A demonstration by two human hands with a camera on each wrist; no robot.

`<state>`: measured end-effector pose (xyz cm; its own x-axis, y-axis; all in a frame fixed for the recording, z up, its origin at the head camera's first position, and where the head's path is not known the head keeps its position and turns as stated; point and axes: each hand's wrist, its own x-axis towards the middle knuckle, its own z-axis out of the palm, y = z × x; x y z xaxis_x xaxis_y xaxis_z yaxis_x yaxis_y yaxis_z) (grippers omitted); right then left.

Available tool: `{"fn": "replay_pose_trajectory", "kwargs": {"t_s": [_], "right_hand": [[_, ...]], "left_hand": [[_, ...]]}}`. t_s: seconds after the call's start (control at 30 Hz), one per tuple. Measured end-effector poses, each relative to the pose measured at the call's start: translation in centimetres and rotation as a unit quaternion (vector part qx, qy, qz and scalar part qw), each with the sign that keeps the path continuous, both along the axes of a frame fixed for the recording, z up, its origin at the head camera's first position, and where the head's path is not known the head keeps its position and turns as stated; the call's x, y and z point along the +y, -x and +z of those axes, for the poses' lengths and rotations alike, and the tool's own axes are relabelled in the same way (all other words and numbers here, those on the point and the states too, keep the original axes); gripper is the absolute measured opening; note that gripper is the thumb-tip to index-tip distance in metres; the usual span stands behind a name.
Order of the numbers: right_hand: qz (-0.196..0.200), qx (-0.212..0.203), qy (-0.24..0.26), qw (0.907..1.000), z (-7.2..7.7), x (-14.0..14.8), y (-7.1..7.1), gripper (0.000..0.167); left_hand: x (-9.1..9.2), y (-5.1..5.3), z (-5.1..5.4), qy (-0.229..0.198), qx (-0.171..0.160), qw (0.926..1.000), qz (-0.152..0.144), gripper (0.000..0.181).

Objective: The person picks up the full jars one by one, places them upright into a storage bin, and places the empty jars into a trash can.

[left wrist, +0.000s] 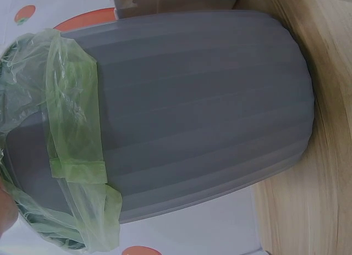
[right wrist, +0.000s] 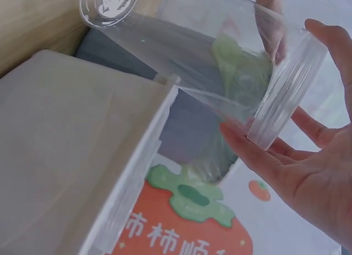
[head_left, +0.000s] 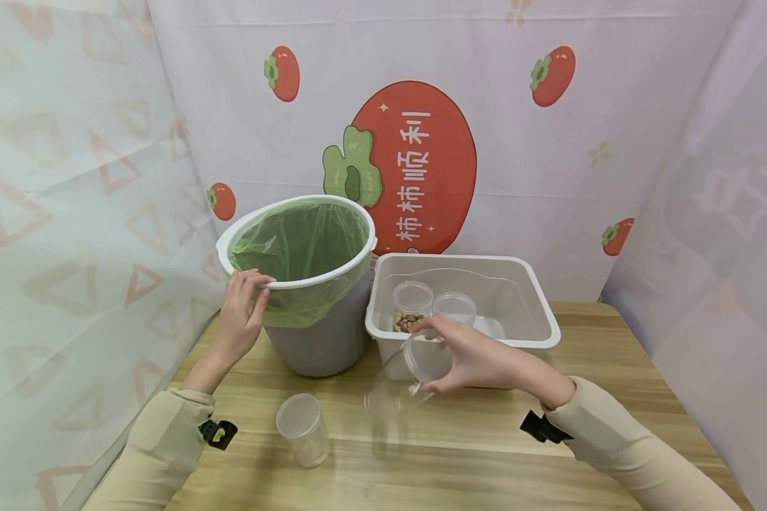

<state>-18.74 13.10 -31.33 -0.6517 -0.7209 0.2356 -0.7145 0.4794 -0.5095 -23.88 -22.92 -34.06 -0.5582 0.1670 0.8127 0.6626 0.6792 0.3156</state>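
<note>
Clear plastic forms the nearest thing, a cylindrical cup standing on the wood-grain table. Beyond it, the right hand holds a tilted transparent jar above the table, just before the tub; its grip is closed round the jar's ribbed end, thumb and fingers spread about it. The left hand has its grip bent over the near white rim of a round grey bin, pinching rim and translucent green liner. Beside the bin sits a rectangular white plastic tub with two clear jars, one containing brown nuts. Behind hangs a white cloth backdrop printed with orange-red persimmons.
</note>
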Motion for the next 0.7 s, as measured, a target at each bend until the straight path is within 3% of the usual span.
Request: {"fn": "replay_pose_trajectory", "kwargs": {"t_s": [0.43,0.7], "right_hand": [[0.000,0.080,0.076,0.9939,2.5,1.6,0.7,0.067],[-0.012,0.068,0.112,0.9913,4.2,2.5,0.8,0.065]], "left_hand": [[0.0,-0.1,0.1,0.003,-0.010,0.9999,0.003,0.015],[0.1,-0.2,0.2,0.007,-0.014,0.9999,0.004,0.015]]}}
